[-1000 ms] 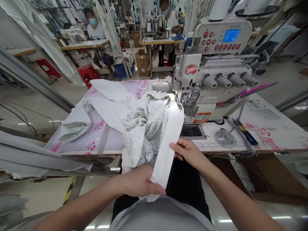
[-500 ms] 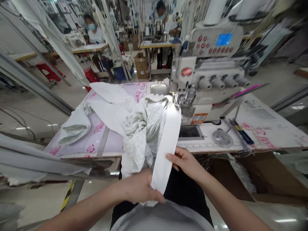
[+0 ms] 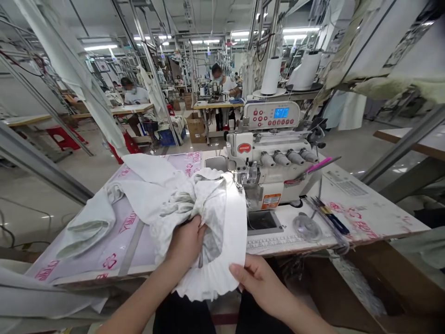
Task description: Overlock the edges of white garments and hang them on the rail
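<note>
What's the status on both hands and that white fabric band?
Left hand amid bunched pale patterned cloth, fingers partly hidden. Right hand pinching white fabric band. Band's far end at white sewing machine. Navy-handled tool well clear, right.

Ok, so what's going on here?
A person's left hand is in the folds of crumpled, pale fabric with a grey-green pattern; its grip is hidden. The right hand pinches the edge of a wide white fabric band. The band's far end sits at the lit needle area of a white sewing machine with a blue screen.
</note>
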### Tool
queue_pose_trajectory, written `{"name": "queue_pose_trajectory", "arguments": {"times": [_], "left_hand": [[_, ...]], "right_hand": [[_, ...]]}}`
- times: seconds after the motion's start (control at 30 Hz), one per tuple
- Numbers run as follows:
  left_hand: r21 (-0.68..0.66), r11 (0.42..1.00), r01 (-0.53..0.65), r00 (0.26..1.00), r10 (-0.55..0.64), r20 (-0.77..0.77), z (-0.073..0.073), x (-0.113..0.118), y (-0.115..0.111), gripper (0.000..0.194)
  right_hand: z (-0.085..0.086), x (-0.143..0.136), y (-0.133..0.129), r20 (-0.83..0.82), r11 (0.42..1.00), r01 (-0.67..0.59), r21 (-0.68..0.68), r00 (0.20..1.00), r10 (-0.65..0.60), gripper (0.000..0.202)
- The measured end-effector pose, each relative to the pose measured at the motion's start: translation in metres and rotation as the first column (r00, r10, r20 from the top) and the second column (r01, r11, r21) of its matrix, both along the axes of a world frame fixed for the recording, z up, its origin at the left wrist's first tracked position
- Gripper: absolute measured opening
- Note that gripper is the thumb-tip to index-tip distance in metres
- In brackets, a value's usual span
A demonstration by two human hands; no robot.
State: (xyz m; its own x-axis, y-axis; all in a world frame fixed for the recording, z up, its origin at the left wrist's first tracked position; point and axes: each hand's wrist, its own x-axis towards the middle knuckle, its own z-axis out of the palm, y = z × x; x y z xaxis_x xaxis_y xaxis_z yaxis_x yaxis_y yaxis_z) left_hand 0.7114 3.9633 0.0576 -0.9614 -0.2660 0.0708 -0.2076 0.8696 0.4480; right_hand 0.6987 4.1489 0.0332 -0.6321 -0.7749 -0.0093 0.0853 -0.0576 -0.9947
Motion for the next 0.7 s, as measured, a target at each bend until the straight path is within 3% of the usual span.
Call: {"name": "queue_pose_trajectory", "arguments": {"times": [0.1,0.23,0.3,0.37,0.43,0.53,0.63,0.7], "left_hand": [[0.006,0.996,0.087,0.991,-0.086,-0.097,0.013,0.004,-0.013,0.018],[-0.08,0.996,0.027,0.983,-0.041,-0.177,0.032,-0.001,-0.024,0.015],[-0.136,0.991,0.004,0.951,-0.045,-0.306,0.041,-0.006,-0.017,0.014],[-0.182,0.981,0.063,0.917,-0.129,-0.378,0.049,-0.01,0.0,0.03],[-0.213,0.959,0.185,0.921,-0.245,-0.305,0.054,-0.017,0.022,0.05],[-0.269,0.926,0.266,0.944,-0.306,-0.121,0.056,-0.033,0.047,0.059],[-0.358,0.89,0.281,0.948,-0.316,-0.041,0.055,-0.046,0.051,0.055],[-0.394,0.858,0.33,0.93,-0.368,-0.022,0.058,-0.051,0.044,0.052]], "right_hand": [[-0.002,-0.003,-0.001,0.025,1.0,0.001,0.001,1.0,-0.001,0.036],[0.0,-0.018,-0.003,0.018,1.0,0.028,0.01,0.999,-0.028,0.036],[0.002,-0.026,-0.006,0.026,0.999,0.035,0.012,0.999,-0.035,0.037],[0.002,-0.03,-0.01,0.036,0.999,0.037,-0.003,0.999,-0.037,0.037],[-0.001,-0.031,-0.017,0.039,0.998,0.058,-0.022,0.998,-0.057,0.038],[-0.003,-0.023,-0.03,0.041,0.99,0.137,-0.016,0.99,-0.136,0.041],[0.004,-0.014,-0.029,-0.014,0.995,0.101,-0.01,0.995,-0.101,0.032],[0.014,-0.018,-0.012,-0.137,0.997,0.064,0.046,0.989,-0.058,0.023]]}}
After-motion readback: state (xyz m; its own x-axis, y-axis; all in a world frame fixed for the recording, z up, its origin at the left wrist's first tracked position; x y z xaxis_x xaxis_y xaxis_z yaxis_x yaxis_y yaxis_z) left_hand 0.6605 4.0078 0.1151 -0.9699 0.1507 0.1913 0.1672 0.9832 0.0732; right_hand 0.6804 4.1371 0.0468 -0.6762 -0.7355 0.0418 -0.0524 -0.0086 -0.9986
